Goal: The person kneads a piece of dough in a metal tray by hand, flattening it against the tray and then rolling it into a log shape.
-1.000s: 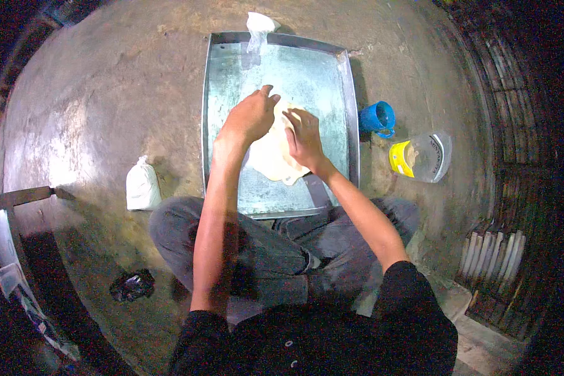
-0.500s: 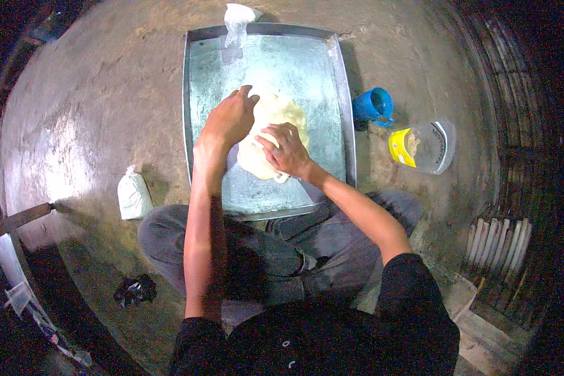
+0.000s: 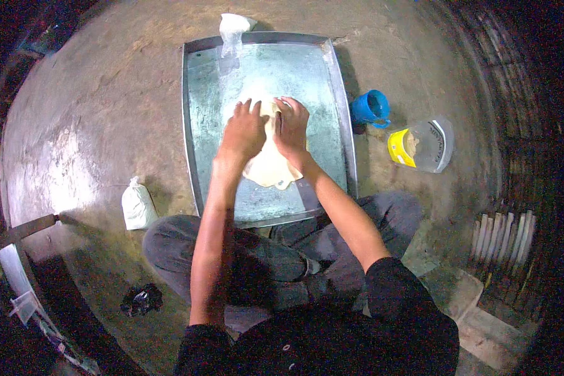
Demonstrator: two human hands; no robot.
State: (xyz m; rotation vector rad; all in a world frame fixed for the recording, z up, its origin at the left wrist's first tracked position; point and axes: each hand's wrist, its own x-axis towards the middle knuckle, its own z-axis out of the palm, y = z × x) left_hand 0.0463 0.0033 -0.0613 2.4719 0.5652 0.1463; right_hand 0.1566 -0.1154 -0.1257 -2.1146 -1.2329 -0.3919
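A soft, pale yellow dough (image 3: 271,164) lies in the middle of a shallow metal tray (image 3: 351,147) in front of my crossed legs. My left hand (image 3: 243,133) is on the dough's far left part, its fingers bent and pointing away from me. Across from it, my right hand (image 3: 292,127) curls round the far right side of the dough. A strip of dough shows between the two hands, and its near end spreads flat toward me with an uneven edge. The undersides of my fingers are hidden.
A white plastic bag (image 3: 235,26) hangs over the tray's far edge. To the right are a blue mug (image 3: 371,108) and a clear tub with a yellow label (image 3: 425,145). A tied white bag (image 3: 138,205) stands left, near a crumpled black bag (image 3: 141,299).
My left hand has come down onto the dough. My right hand has moved farther away from me, to the dough's far end. The dough now looks narrower and its near end more stretched.
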